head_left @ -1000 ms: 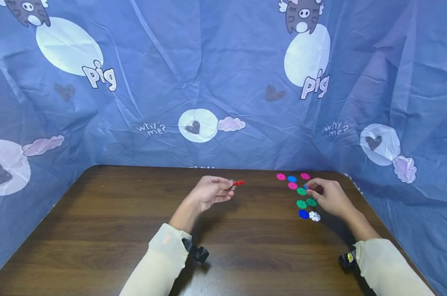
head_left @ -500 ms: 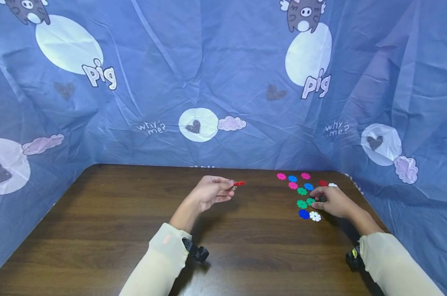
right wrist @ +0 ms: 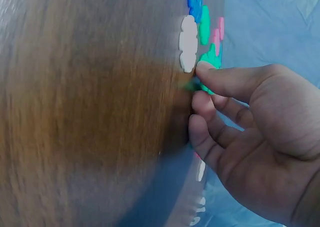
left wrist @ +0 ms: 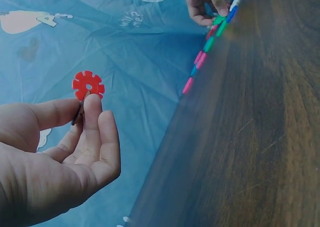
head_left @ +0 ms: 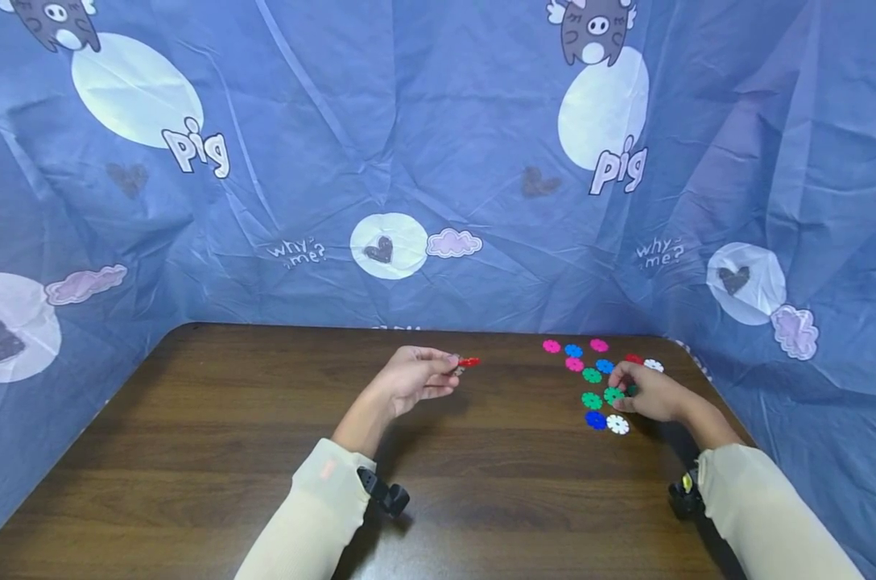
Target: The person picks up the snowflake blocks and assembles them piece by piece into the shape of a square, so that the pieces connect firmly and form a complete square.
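My left hand [head_left: 418,380] pinches a red notched disc [head_left: 469,362] above the table, with a second small piece at its fingertips whose colour is unclear. In the left wrist view the red disc [left wrist: 88,86] stands upright beyond the fingers. At the right, my right hand [head_left: 651,393] has thumb and fingertips round the edge of a green disc [head_left: 613,395], which looks tilted. The right wrist view shows that green disc [right wrist: 210,58] at the thumb tip. Part of another dark green piece shows under the hand.
Around the right hand lie pink [head_left: 551,346], blue [head_left: 605,366], green [head_left: 592,400], dark blue [head_left: 595,420], white [head_left: 617,424] and red [head_left: 633,358] discs, flat on the brown table [head_left: 264,451]. A patterned blue cloth [head_left: 300,161] hangs behind the table and along its sides.
The right hand has let go of a light blue disc, moved down and right, and now grips the green one, slightly shifted. The left hand stays nearly still with its pieces.
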The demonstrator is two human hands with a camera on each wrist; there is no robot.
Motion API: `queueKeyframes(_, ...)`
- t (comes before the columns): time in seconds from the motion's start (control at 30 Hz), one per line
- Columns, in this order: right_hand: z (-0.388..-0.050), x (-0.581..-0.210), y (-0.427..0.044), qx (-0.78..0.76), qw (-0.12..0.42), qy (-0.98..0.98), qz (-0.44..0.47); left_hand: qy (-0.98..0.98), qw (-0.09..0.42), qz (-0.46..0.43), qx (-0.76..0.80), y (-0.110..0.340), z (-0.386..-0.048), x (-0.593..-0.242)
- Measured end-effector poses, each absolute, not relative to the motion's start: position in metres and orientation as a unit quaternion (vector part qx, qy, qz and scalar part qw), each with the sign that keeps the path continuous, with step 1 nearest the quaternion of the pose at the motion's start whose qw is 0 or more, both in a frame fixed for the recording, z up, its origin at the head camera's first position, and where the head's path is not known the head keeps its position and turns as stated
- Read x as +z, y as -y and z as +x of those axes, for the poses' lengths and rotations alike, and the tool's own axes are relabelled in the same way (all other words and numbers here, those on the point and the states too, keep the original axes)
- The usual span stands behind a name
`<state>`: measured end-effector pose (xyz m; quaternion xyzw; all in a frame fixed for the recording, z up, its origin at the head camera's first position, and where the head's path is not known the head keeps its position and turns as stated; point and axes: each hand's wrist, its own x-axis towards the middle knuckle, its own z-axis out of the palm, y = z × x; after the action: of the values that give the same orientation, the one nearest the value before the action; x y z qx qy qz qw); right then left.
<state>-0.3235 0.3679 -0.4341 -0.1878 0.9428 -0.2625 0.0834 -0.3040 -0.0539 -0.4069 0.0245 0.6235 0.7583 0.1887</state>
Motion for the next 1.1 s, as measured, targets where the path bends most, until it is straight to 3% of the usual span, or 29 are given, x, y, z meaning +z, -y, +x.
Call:
queueKeyframes(0.13,-0.322,-0.433,-0.366,-0.270,0.062,-0.942,-0.188,-0.621,0.188,0.025,0.760,0.054,-0.303,-0.407)
queueKeyframes(0.47,-0.320,-0.421,-0.333,-0.290,-0.069,-0.933,-0.200,-0.613,0.189,0.023,0.767,0.053,-0.303,-0.406)
queueKeyframes(1.1,-0.309,-0.402,-0.241,-0.385,-0.050,-0.894,-0.226,-0.619,0.197,0.030,0.759,0.048,-0.299,-0.403)
